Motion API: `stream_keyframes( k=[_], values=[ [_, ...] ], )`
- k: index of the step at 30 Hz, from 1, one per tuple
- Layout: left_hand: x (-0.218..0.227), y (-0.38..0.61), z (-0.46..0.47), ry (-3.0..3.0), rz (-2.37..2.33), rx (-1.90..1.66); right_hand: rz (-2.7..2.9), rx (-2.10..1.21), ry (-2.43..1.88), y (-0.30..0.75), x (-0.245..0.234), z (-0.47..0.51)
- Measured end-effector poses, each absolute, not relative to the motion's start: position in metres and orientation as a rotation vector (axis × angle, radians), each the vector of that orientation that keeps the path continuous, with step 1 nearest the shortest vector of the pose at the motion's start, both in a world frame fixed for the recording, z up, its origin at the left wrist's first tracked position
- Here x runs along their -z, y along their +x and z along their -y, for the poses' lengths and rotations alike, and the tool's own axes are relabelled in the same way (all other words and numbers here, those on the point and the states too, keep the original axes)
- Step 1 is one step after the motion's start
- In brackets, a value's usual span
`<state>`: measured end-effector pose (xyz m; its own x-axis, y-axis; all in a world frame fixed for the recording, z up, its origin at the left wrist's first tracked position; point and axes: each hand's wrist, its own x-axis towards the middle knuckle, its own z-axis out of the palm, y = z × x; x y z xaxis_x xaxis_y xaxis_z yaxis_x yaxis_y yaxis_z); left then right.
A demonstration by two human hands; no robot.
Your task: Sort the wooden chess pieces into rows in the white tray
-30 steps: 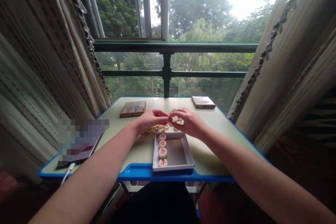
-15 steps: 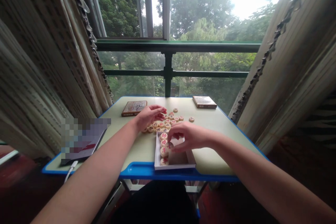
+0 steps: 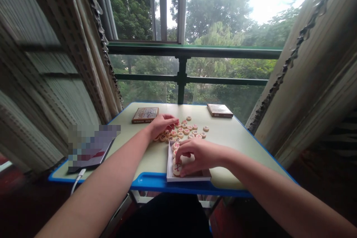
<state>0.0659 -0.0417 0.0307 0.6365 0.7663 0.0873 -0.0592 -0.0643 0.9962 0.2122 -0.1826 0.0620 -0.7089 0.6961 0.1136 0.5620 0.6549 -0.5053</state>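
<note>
A white open box (image 3: 169,161) stands at the table's near edge, with red-lettered Chinese chess pieces in a column along its left side. My right hand (image 3: 199,152) reaches into it, thumb and fingers closed on a Chinese chess piece (image 3: 176,169) at the column's near end. Beyond the box, loose round pieces (image 3: 186,131) with red or black characters lie spread on the table. Over their left part is my left hand (image 3: 163,124), its fingers pinched at a red-marked piece (image 3: 177,122); the palm hides some pieces below.
A flat brown box (image 3: 145,114) lies at the back left of the table (image 3: 134,148), and a similar box (image 3: 220,110) at the back right. On the left is a blurred tablet-like device (image 3: 96,148) with a white cable (image 3: 78,180). Window and railing stand behind.
My right hand has lowered the piece toward the near end of the box's left column. My left hand has come down closer to the loose pieces. The view has shifted slightly.
</note>
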Motion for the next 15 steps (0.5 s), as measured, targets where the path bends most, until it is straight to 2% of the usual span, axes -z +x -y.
stream_keyframes(
  k=[15],
  values=[
    [-0.031,0.0634,0.0384,1.416,-0.572,-0.819,2.584,-0.762,-1.072,0.2112,-0.0593,0.1803]
  ],
)
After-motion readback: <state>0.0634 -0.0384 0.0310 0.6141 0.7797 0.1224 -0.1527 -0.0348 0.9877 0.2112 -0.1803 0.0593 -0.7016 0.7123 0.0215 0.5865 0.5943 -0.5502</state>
